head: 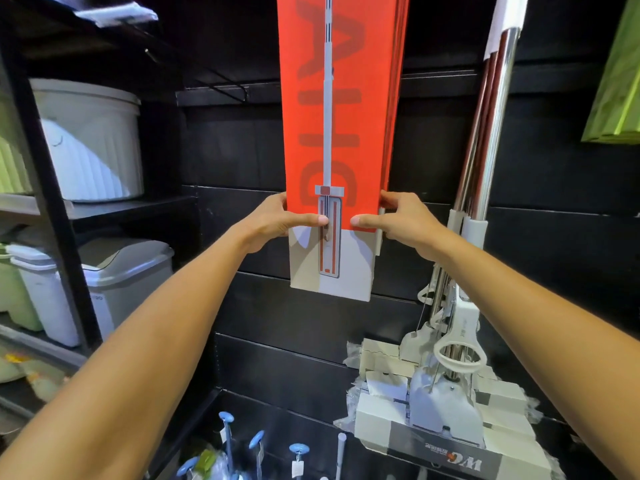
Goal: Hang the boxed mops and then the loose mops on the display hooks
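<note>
Two hands, left hand (277, 221) and right hand (401, 221), grip an orange boxed mop (343, 133).

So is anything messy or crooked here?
A little. The loose mops lean slanted against the black wall, and torn plastic wrap sticks out around their boxed heads. The red boxed mop, held by both hands, hangs fairly straight.

Open gap left of the red mop box (341, 133), against bare black wall panels (235, 150). Right side tight: chrome mop poles (485, 150) just beside the box. Below, blue-capped handles (227, 418) stick up.
</note>
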